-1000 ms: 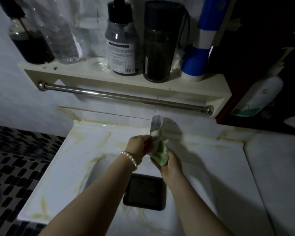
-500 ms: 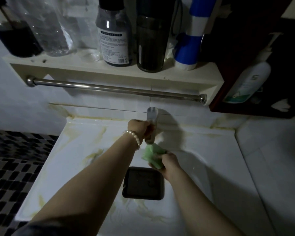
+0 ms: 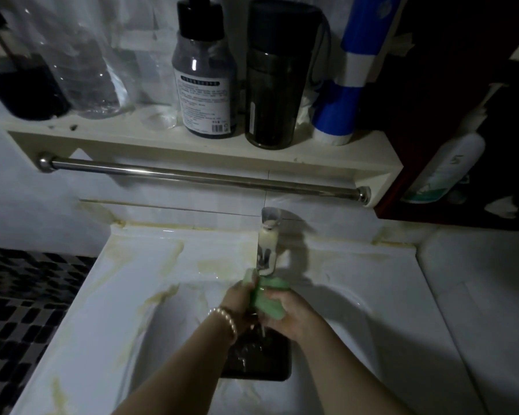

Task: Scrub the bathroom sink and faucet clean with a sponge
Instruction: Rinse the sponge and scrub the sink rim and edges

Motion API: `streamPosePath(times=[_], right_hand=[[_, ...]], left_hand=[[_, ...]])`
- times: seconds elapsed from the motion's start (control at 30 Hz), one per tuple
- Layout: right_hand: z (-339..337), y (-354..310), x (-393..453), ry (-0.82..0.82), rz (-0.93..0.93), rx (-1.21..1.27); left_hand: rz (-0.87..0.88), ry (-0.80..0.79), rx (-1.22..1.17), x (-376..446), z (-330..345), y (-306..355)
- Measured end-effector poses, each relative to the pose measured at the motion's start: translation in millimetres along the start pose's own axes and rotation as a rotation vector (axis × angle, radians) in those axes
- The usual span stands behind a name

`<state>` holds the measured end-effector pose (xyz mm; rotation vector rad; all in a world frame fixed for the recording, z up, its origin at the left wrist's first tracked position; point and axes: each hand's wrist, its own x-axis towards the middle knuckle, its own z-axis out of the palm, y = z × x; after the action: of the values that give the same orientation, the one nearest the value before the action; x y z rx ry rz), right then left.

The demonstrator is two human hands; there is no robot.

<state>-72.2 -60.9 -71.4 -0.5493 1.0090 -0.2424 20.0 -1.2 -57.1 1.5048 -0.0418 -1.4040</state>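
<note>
- Now the green sponge sits just under the faucet spout, squeezed between both hands above the dark square drain; half a second ago only my right hand had it, lower and clear of the spout
- My left hand has come off the faucet, where it was wrapped a moment back, and its fingers now curl round the sponge's left edge; a pearl bracelet sits on that wrist
- My right hand keeps its grip on the sponge from below and to the right, fingers folded over it
- Water appears to be dripping or running down from the sponge toward the drain, which I did not see in the earlier views, so I judge the tap has just been opened and the sponge is being wetted or wrung
- That reads as a rinse step rather than scrubbing: the faucet body carries a pale smear that may be soap, and yellowish stains remain along the sink rim and basin slope, so most of the cleaning looks undone
- Further out, the towel bar and the shelf with its bottles hang above the sink, untouched
</note>
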Motion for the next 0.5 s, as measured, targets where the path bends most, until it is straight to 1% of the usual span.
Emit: streamPosePath(times=[0.03,0.07,0.1,0.13,0.17,0.2,0.23,0.27,0.33,0.4,0.43,0.5], right_hand=[[3,-3,6,0.042,-0.023,-0.085],[7,-4,11,0.135,-0.058,-0.173],[9,-4,19,0.275,-0.115,-0.289],[12,-4,24,0.429,-0.194,-0.448],[15,-4,27,0.542,-0.278,-0.638],[19,-3,28,0.582,-0.365,-0.787],[23,-1,29,0.567,-0.430,-0.843],[26,3,28,0.529,-0.467,-0.854],[30,11,30,0.434,-0.493,-0.675],[28,16,29,0.384,-0.499,-0.597],[25,16,29,0.389,-0.507,-0.655],[19,14,30,0.464,-0.538,-0.780]], left_hand=[[0.059,-0.015,-0.009,4,3,-3],[0.127,0.005,-0.003,6,6,-8],[0.177,0.028,0.000,7,11,-11],[0.224,0.044,0.019,6,15,-14],[0.285,0.057,0.064,5,19,-15],[0.355,0.061,0.104,5,21,-15],[0.419,0.052,0.133,6,20,-15],[0.444,0.030,0.130,7,17,-14],[0.366,-0.002,0.073,10,11,-10],[0.259,0.053,-0.010,16,11,-11],[0.228,0.126,0.031,21,13,-13],[0.242,0.310,0.371,30,17,-18]])
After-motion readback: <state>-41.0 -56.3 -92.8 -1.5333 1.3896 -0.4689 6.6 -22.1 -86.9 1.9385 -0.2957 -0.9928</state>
